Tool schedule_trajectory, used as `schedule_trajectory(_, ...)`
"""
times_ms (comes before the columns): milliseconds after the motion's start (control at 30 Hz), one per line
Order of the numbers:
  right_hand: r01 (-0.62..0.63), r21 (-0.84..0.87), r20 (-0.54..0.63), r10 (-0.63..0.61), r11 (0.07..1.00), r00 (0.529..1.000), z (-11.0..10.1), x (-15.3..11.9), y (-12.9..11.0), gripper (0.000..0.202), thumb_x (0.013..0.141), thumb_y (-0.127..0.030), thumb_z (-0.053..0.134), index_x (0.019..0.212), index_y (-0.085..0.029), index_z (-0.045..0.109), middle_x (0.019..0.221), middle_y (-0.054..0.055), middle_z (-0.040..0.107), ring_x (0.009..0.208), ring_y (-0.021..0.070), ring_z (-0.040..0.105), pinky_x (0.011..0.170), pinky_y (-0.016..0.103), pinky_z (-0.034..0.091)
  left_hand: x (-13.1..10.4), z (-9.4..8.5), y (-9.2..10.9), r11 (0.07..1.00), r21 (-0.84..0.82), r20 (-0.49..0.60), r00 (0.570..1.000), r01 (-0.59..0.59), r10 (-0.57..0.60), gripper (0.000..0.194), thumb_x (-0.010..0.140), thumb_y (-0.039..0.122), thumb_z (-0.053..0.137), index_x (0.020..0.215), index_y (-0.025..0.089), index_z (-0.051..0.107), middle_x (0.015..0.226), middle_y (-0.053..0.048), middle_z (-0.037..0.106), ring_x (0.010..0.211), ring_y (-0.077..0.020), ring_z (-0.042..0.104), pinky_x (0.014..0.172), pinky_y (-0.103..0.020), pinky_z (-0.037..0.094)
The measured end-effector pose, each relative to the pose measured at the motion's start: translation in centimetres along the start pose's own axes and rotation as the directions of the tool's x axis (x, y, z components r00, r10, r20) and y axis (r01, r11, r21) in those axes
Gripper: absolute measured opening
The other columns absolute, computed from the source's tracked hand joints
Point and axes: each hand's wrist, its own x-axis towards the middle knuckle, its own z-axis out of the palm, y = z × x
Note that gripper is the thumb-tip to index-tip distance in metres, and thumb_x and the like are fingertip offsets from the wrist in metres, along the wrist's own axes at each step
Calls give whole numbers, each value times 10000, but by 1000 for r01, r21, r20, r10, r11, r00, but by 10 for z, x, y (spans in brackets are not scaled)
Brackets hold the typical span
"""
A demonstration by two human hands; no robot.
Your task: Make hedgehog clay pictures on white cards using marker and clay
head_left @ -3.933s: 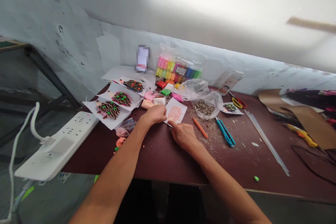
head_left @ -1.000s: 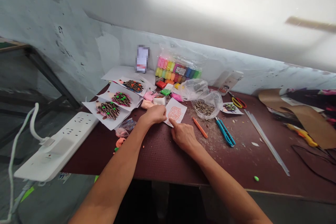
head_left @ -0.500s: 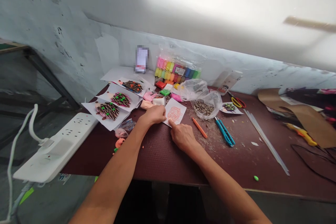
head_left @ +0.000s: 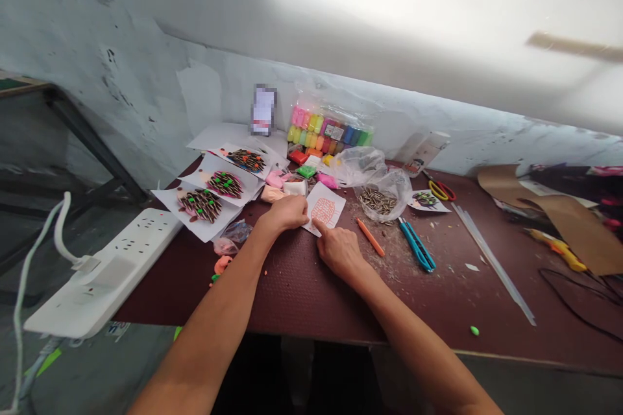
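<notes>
A white card (head_left: 329, 199) with an orange, dotted oval shape lies on the dark red table between my hands. My left hand (head_left: 288, 213) is closed at the card's left edge; what its fingers pinch, if anything, is too small to make out. My right hand (head_left: 339, 248) touches the card's lower part with its index finger stretched out, the other fingers curled. An orange stick-like tool (head_left: 370, 237) lies to the right of my right hand. Packets of coloured clay, among them a white one (head_left: 294, 188), sit just behind my left hand.
Hedgehog-like cards (head_left: 200, 205) lie at left beside a white power strip (head_left: 104, 272). A plastic bag of small brown pieces (head_left: 378, 200), a blue cutter (head_left: 417, 245), scissors (head_left: 440, 190), clear sticks (head_left: 494, 262) and a yellow glue gun (head_left: 557, 248) are at right. Clay packs (head_left: 328, 131) stand behind.
The index finger of my right hand has shifted very slightly up and left on the card. My left hand has stayed in place.
</notes>
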Motion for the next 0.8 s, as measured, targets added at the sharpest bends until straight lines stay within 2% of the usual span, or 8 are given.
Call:
schedule_trajectory(233,16,-20,25,-16,1000,1000,-2,-1,-3,472,977,-246,334,1437,-245,439,975,131,747,917,261,710,729,310,454,0,-1,0,1000,13,-1,1000,-5,5,261,759,241,578,926,157,760,952,-129,756,929,-246,683,712,-271,479)
schedule_trajectory(500,-2,-8,12,3,1000,1000,1,-3,1,500,954,-260,380,1451,-221,429,996,136,741,942,261,702,745,304,457,1,1,-1,1000,10,-8,1000,-4,4,259,753,239,578,922,164,760,948,-111,758,925,-235,683,697,-258,468)
schedule_trajectory(800,-27,32,-10,27,999,1000,-1,1,2,467,931,-247,398,1383,-267,514,984,113,746,927,272,701,731,317,449,1,1,0,1000,8,0,1000,6,-6,261,762,253,588,939,166,759,958,-116,755,932,-242,680,705,-265,472)
